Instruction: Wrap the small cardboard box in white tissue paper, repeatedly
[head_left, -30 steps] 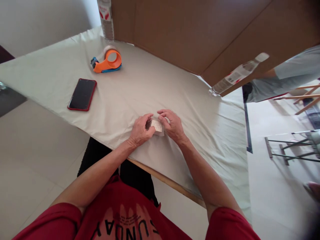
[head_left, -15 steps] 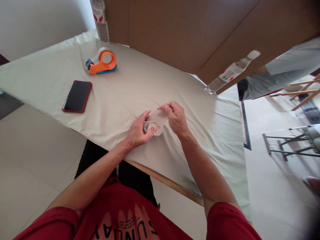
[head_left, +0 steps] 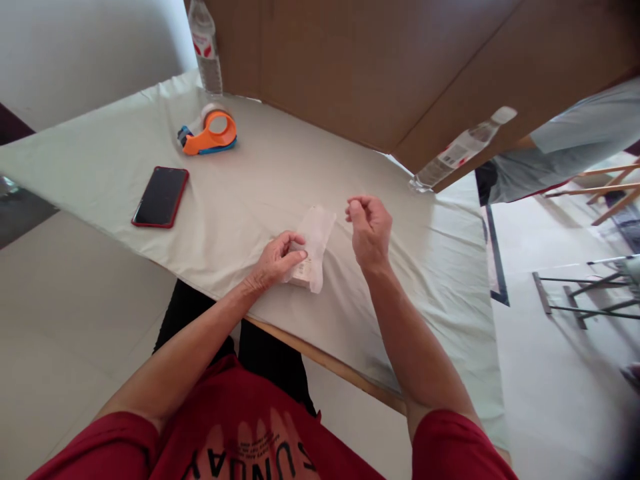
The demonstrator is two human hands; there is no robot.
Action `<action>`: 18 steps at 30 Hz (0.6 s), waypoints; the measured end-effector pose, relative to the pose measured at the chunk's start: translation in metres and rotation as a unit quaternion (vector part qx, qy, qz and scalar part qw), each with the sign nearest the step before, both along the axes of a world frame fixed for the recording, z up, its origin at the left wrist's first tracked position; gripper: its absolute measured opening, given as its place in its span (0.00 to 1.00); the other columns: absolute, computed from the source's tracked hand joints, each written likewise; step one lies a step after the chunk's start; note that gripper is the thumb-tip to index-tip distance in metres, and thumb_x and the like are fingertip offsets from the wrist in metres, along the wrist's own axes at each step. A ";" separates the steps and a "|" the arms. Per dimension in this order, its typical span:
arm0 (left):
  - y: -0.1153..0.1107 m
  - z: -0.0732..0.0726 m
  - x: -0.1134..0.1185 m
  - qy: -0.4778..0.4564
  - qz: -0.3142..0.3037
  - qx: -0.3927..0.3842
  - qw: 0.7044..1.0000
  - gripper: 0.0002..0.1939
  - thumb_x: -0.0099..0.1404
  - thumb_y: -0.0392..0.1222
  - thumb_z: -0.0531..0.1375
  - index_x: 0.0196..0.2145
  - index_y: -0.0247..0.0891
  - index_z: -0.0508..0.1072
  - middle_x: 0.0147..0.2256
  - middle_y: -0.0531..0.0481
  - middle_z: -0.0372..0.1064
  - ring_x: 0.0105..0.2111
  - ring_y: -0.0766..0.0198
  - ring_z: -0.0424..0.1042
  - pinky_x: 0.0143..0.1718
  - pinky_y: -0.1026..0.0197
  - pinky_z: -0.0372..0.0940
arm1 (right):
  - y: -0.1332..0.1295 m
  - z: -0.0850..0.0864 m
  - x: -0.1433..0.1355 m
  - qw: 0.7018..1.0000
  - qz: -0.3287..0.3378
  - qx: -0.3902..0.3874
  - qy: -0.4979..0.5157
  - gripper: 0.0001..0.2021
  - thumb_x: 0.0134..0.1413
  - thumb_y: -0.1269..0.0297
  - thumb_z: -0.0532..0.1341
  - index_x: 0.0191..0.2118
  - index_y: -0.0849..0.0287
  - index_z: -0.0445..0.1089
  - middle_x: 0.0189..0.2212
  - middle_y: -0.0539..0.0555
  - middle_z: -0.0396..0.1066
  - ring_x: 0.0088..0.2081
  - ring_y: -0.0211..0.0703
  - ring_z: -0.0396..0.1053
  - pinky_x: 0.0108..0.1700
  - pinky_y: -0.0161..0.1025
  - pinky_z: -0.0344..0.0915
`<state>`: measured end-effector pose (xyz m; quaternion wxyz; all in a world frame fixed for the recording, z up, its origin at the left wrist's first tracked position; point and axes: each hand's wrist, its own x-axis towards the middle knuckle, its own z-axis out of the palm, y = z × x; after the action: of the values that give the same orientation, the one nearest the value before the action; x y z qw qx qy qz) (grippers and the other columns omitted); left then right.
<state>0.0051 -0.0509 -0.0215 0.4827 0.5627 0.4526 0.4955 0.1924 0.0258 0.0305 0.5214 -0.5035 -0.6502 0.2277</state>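
Note:
My left hand (head_left: 278, 261) is closed on a small translucent plastic bag (head_left: 320, 230), thumb on top, near the table's front edge. Through the film shows a small pale box (head_left: 301, 272) with faint print; my fingers cover its left part. The bag's flat end points away from me. To the right of the bag and apart from it, my right hand (head_left: 371, 230) is raised with the fingers curled in and the thumb pressed against them. Whatever its fingertips hold, if anything, is too small to make out.
An orange tape dispenser (head_left: 213, 137) and a phone (head_left: 160, 197) in a red case lie at left. Two water bottles, one at the back left (head_left: 206, 50) and one at right (head_left: 463, 150), stand against a tall cardboard panel (head_left: 340, 67). Beyond it is a person's grey-clothed part (head_left: 575, 137).
My right hand has let go of the bag's edge and moved right, away from it. The bag now lies flatter, with the box inside visible beneath my left thumb.

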 end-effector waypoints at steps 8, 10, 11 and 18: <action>0.003 -0.004 -0.003 -0.213 -0.038 -0.062 0.974 0.27 0.62 0.53 0.65 0.56 0.40 0.76 0.52 0.45 0.77 0.51 0.53 0.74 0.52 0.55 0.67 | -0.052 -0.013 -0.017 0.969 0.032 -0.101 -0.224 0.22 0.49 0.46 0.67 0.44 0.57 0.72 0.41 0.56 0.75 0.29 0.40 0.66 0.37 0.42 0.65; 0.005 -0.009 -0.004 -0.231 -0.027 -0.069 0.970 0.27 0.61 0.54 0.65 0.55 0.39 0.77 0.51 0.45 0.78 0.50 0.53 0.75 0.53 0.55 0.66 | -0.045 -0.020 -0.016 0.975 0.032 -0.115 -0.186 0.12 0.53 0.53 0.63 0.36 0.56 0.72 0.35 0.54 0.75 0.29 0.40 0.66 0.38 0.41 0.64; 0.007 -0.011 -0.004 -0.240 -0.014 -0.075 0.968 0.27 0.60 0.53 0.66 0.54 0.38 0.78 0.50 0.44 0.78 0.48 0.54 0.75 0.51 0.55 0.66 | -0.040 -0.022 -0.014 0.981 0.034 -0.128 -0.141 0.10 0.54 0.55 0.61 0.32 0.56 0.71 0.30 0.52 0.74 0.29 0.41 0.65 0.37 0.41 0.64; 0.013 -0.008 -0.002 -0.282 0.060 -0.092 0.953 0.23 0.54 0.49 0.67 0.47 0.36 0.80 0.42 0.46 0.80 0.41 0.58 0.76 0.45 0.59 0.67 | -0.027 -0.036 -0.001 0.907 0.055 -0.270 0.319 0.12 0.50 0.55 0.65 0.25 0.55 0.64 0.23 0.48 0.74 0.26 0.39 0.70 0.30 0.35 0.67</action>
<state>0.0031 -0.0382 -0.0299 0.6099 0.3250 0.3745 0.6181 0.1914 -0.0013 -0.0060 0.5321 -0.4891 -0.3892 0.5711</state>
